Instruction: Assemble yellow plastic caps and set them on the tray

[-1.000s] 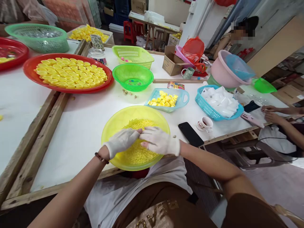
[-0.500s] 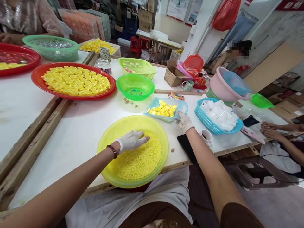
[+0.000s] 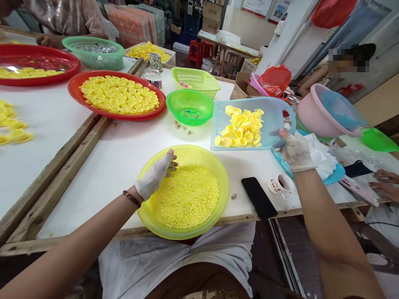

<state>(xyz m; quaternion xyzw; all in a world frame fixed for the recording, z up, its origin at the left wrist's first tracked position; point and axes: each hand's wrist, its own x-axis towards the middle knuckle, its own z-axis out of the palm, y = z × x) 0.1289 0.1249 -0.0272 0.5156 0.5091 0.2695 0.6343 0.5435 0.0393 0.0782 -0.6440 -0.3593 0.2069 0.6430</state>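
My left hand (image 3: 158, 173), in a white glove with bare fingertips, is over the left part of a yellow basin (image 3: 222, 195), fingers stretched out and holding nothing. Small yellow pellets (image 3: 188, 197) fill the basin's bottom. My right hand (image 3: 293, 151), also gloved, grips the handle end of a translucent blue tray (image 3: 269, 120), which is raised and tilted. Yellow cup-shaped pieces (image 3: 241, 126) lie on the tray. Beneath my right hand, a blue basket of white pieces (image 3: 327, 158) is partly hidden.
A black phone (image 3: 258, 198) and a cup of dark drink (image 3: 282, 185) are near the front edge. A green bowl (image 3: 189, 107) and a red tray of yellow cups (image 3: 118, 94) stand farther back. Another person's hands (image 3: 386, 182) are at the right.
My right hand has lifted and tilted the blue tray, moving it right. My left hand has drawn back leftward over the basin. The view has shifted.
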